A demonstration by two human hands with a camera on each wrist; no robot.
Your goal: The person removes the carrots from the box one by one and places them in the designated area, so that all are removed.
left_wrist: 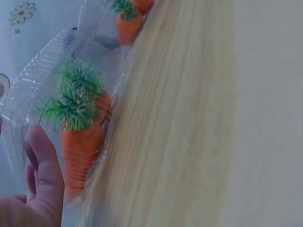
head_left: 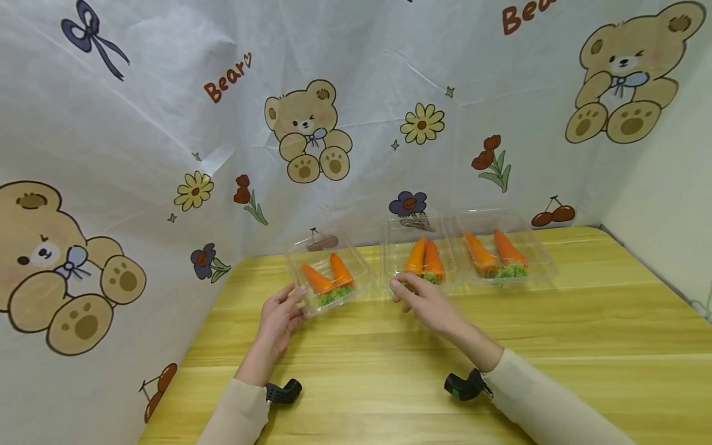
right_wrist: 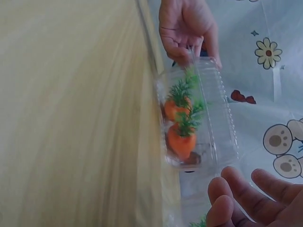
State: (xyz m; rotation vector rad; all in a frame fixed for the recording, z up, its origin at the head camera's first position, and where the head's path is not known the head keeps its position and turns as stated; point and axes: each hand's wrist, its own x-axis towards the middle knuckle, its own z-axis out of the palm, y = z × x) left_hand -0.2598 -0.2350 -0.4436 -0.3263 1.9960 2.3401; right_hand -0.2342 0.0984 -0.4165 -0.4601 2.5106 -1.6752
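My left hand (head_left: pixel 278 318) grips the near left edge of a clear plastic clamshell box (head_left: pixel 358 275), its thumb at the rim. Inside lie two toy carrots (head_left: pixel 341 270) with green tops toward me. In the left wrist view the thumb and fingers (left_wrist: pixel 45 165) show beside the box wall. My right hand (head_left: pixel 431 306), fingers loosely bent and holding nothing, hovers at the near edge of a middle clamshell box (head_left: pixel 392 256) with two more carrots (head_left: pixel 416 256). Whether it touches that box I cannot tell.
A third clear box (head_left: pixel 536 259) with two carrots (head_left: pixel 508 247) stands right of the middle one. All three boxes sit at the back of the wooden table (head_left: pixel 361 371), against a bear-printed cloth (head_left: pixel 367 62). A black wrist camera (head_left: pixel 464 386) sits on each forearm.
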